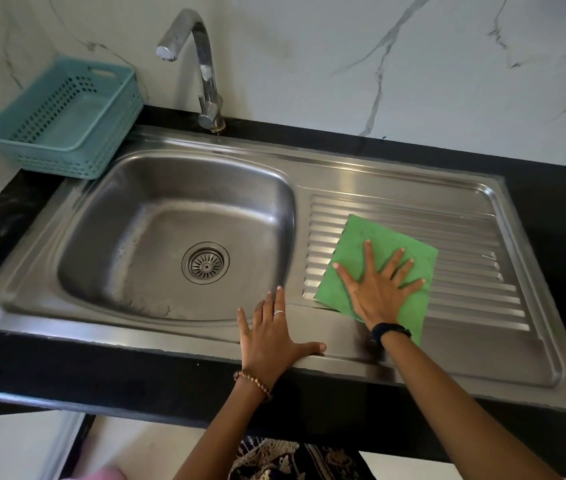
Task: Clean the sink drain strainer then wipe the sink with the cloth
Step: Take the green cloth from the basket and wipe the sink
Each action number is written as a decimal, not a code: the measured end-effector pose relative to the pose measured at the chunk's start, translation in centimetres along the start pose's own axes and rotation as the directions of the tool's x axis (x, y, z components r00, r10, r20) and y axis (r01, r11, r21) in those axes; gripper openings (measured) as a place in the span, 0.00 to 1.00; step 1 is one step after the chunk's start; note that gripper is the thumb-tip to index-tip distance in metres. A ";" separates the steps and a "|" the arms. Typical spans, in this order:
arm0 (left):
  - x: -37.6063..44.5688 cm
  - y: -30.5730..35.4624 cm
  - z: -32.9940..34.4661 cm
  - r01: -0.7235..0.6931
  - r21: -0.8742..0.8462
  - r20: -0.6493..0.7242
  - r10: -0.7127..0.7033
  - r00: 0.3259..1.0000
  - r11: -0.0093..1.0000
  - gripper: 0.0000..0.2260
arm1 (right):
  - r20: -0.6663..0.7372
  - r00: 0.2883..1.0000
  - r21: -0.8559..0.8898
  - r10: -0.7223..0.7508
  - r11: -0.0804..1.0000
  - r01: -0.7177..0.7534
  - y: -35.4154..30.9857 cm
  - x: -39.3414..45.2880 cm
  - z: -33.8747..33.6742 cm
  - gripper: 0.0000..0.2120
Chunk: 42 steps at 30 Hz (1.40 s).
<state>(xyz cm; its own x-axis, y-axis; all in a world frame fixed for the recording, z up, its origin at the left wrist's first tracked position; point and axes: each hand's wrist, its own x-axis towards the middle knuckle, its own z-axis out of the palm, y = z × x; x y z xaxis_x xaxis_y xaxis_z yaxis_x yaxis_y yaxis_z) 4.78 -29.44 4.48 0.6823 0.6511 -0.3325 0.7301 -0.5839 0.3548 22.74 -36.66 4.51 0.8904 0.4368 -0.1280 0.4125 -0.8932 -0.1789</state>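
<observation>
A home kitchen, seen at the sink.

A stainless steel sink (177,216) with a round drain strainer (205,267) is set into a black worktop (551,188), its ribbed draining board (465,271) running out beyond the fingers (368,252) that lie spread on a green cloth (371,237). A chrome tap (202,64) rises behind the basin against a marble-look wall (344,46), and a teal plastic basket (63,116) sits far left of the fingers.

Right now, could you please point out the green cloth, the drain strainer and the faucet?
green cloth (368,233), head view, bare upper part.
drain strainer (205,266), head view, slotted centre.
faucet (205,69), head view, upright neck.
</observation>
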 end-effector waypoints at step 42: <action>-3.2 17.9 7.0 -0.211 -0.081 0.083 0.218 0.972 0.974 0.45 | -0.058 0.985 0.098 -0.165 0.981 0.170 24.4 0.1 -4.6 0.25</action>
<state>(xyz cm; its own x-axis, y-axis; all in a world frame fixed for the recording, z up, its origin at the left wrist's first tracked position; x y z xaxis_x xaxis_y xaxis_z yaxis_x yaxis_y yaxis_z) 15.94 -45.38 5.78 0.8257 0.4656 -0.3186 0.5640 -0.6670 0.4869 33.81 -58.91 4.59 0.8199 0.5710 -0.0401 0.5368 -0.7913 -0.2929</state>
